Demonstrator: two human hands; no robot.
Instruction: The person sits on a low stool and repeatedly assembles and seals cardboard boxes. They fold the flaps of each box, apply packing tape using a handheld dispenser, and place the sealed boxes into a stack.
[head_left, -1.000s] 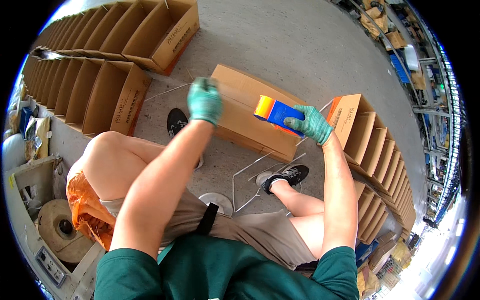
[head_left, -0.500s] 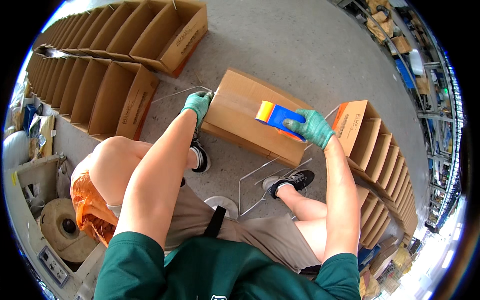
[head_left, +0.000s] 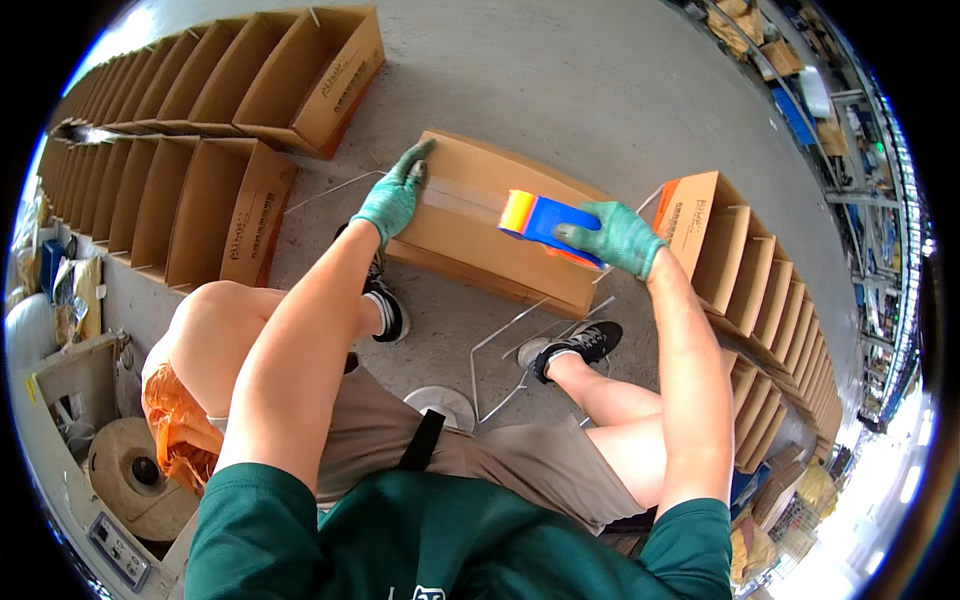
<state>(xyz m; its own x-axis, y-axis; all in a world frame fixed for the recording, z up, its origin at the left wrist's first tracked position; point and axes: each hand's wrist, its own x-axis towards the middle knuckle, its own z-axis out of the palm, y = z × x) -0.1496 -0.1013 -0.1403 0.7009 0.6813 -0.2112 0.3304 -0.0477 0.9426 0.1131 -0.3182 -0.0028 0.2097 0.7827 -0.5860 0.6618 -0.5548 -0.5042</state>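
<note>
A closed brown cardboard box (head_left: pixel 470 255) lies on the floor before me, slightly slanted, with a strip of clear tape along part of its top. My right hand (head_left: pixel 622 238), in a green glove, is closed around a blue tape dispenser (head_left: pixel 560 222) with an orange-yellow front end. The dispenser rests on or just above the box's top; the exact contact is hard to see. At the box's left end lies my left hand (head_left: pixel 392 195), also gloved in green, its fingers stretched out along the end edge and the thumb apart.
Rows of open cardboard boxes (head_left: pixel 230 210) stand at the left, and more boxes (head_left: pixel 690 232) at the right. A bent metal wire frame (head_left: pixel 474 375) stands on the floor by my shoes. An orange bag (head_left: pixel 178 425) is beside my left leg. Loaded shelving (head_left: pixel 850 195) lines the far right.
My left hand has slid up along the box's left end, its fingers now stretched out. The dispenser stays in my right hand at nearly the same place over the box. The view has shifted slightly.
</note>
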